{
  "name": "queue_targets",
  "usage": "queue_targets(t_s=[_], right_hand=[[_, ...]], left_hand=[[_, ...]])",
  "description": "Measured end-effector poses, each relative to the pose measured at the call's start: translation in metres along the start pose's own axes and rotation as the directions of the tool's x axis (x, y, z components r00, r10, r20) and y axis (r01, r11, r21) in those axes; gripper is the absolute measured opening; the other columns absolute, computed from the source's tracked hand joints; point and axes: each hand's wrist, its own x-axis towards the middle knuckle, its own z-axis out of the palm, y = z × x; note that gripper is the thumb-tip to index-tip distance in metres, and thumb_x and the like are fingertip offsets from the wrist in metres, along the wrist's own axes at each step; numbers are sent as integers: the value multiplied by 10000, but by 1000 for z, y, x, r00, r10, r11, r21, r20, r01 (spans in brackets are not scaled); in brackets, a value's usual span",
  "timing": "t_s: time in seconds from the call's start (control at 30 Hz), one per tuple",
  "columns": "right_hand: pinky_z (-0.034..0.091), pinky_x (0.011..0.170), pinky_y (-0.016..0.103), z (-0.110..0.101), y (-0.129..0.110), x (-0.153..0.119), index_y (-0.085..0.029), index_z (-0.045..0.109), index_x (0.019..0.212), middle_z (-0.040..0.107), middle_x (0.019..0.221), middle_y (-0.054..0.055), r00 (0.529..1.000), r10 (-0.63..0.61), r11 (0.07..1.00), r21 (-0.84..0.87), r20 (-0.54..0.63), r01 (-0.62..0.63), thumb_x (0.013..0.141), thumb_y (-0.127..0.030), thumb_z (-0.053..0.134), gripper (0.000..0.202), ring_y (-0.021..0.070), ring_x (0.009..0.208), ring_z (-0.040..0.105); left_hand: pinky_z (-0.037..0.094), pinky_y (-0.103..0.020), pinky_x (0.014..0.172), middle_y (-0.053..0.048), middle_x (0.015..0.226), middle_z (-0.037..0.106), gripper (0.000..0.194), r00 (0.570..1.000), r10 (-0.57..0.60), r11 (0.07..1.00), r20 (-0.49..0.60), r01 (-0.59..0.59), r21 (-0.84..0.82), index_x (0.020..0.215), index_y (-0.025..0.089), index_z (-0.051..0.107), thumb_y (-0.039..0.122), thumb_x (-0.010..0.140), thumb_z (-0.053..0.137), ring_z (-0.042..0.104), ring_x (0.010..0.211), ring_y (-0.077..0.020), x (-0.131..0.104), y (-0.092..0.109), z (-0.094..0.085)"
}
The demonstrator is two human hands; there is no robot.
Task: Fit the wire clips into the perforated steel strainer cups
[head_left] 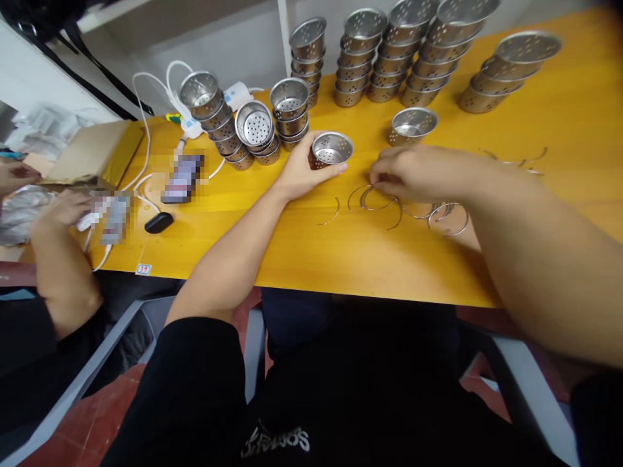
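My left hand is wrapped round a perforated metal cup, which stands upright with its mouth facing up. To the right, my right hand has its fingers pinched together just above a loose group of thin curved wires. One wire ring lies right under those fingertips; whether they grip it is hard to make out. A single curved wire rests between the two hands. Behind my right hand stands another perforated cup.
Stacks of perforated cups line the back of the yellow table, with more stacks at the left. A phone, white cables and a black oval object lie to the left. Beyond them a co-worker's hand is near a cardboard box.
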Motion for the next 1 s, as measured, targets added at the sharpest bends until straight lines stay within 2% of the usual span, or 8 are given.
queue_targets(t_s=[0.13, 0.3, 0.4, 0.63, 0.73, 0.87, 0.93, 1.0], right_hand=[[609, 930, 500, -6, -6, -5, -299, 712, 980, 792, 1043, 92, 999, -29, 998, 49, -17, 30, 1062, -223, 752, 119, 297, 882, 696], [598, 943, 533, -14, -9, -10, -306, 719, 1012, 796, 1039, 93, 988, 21, 995, 95, -152, -6, 995, -224, 824, 134, 318, 882, 701], [607, 938, 525, -18, -13, -12, -312, 720, 1013, 794, 1025, 85, 978, 41, 993, 115, -205, -18, 983, -225, 789, 115, 319, 893, 719], [594, 877, 473, -17, -13, -12, -273, 737, 1039, 820, 977, 88, 981, 71, 983, 180, -180, -38, 957, -196, 754, 113, 278, 853, 721], [623, 910, 505, -16, -12, -12, -289, 752, 1051, 812, 979, 85, 983, 84, 973, 227, -161, -46, 987, -268, 830, 104, 297, 859, 740], [664, 957, 565, -16, -13, -13, -328, 748, 1058, 809, 1098, 101, 982, 70, 967, 252, -176, -24, 1040, -509, 893, 233, 318, 905, 738], [675, 953, 572, -16, -14, -13, -329, 750, 1064, 807, 1116, 107, 981, 69, 967, 254, -179, -21, 1038, -534, 881, 244, 318, 908, 738], [678, 914, 561, -15, -15, -13, -320, 746, 1051, 795, 1034, 99, 979, 96, 960, 278, -180, -43, 1012, -503, 891, 237, 321, 885, 745]], left_hand=[[598, -714, 1428, -198, 1657, 739, 1254, 1000, -10, 1000, -14, 10, -13, 1650, 230, 609, 1081, 796, 953, 777, 1576, -393, 1, 2, -2], [613, -738, 1419, -206, 1637, 752, 1208, 999, -30, 999, -23, 29, -26, 1636, 229, 625, 1047, 815, 967, 784, 1573, -391, -1, 7, -3], [629, -716, 1404, -209, 1656, 739, 1248, 999, -36, 998, -28, 34, -61, 1650, 240, 594, 1044, 782, 991, 792, 1551, -376, 0, 3, -4], [578, -748, 1446, -204, 1716, 712, 1289, 1000, 12, 997, -16, -13, -81, 1681, 253, 559, 1067, 765, 961, 753, 1637, -410, 5, -13, -5], [550, -764, 1470, -224, 1738, 708, 1348, 1000, 16, 994, -18, -17, -112, 1693, 238, 566, 1101, 729, 946, 736, 1660, -430, 5, -11, -6], [514, -781, 1494, -231, 1735, 732, 1294, 1000, -8, 994, -29, 5, -111, 1672, 236, 620, 1066, 743, 971, 738, 1651, -436, 2, -2, -9], [515, -783, 1490, -220, 1720, 750, 1246, 999, -14, 995, -28, 11, -100, 1659, 247, 643, 1046, 762, 976, 749, 1633, -431, 1, 3, -10], [524, -782, 1479, -210, 1686, 772, 1229, 1000, -17, 995, -23, 14, -96, 1638, 245, 652, 1044, 763, 977, 766, 1604, -423, 0, 7, -10]])
